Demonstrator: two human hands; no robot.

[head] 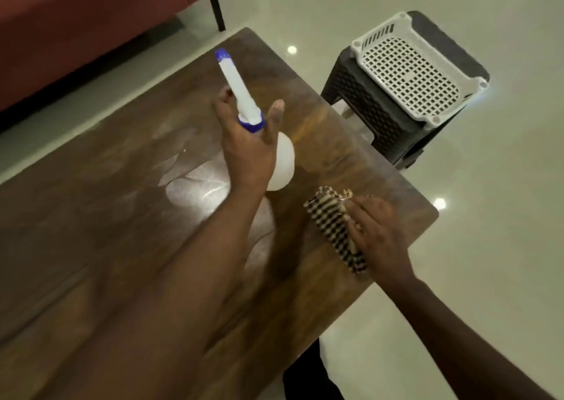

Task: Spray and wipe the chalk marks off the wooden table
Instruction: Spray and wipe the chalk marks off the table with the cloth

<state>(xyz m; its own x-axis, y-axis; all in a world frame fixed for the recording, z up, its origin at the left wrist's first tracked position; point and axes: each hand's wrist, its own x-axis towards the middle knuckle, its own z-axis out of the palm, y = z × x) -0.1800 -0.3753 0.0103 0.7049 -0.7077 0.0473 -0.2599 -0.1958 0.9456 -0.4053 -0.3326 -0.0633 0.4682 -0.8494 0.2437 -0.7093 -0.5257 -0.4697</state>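
A white spray bottle point(282, 163) with a blue collar and a long white nozzle point(235, 82) is above the middle of the wooden table point(91, 216). My left hand point(247, 146) grips it round the neck, nozzle pointing away from me. Faint whitish chalk smears point(171, 131) and a shiny wet patch point(195, 189) lie on the wood just left of the bottle. A folded black-and-cream checked cloth point(331, 228) lies near the table's right edge. My right hand point(378, 235) holds it, fingers curled over its right side.
A dark plastic stool point(366, 115) stands on the pale tiled floor just beyond the table's right corner, with a white perforated basket point(412, 73) on top. A reddish sofa point(76, 18) runs along the far left, one dark leg point(217, 10) near the table's far corner.
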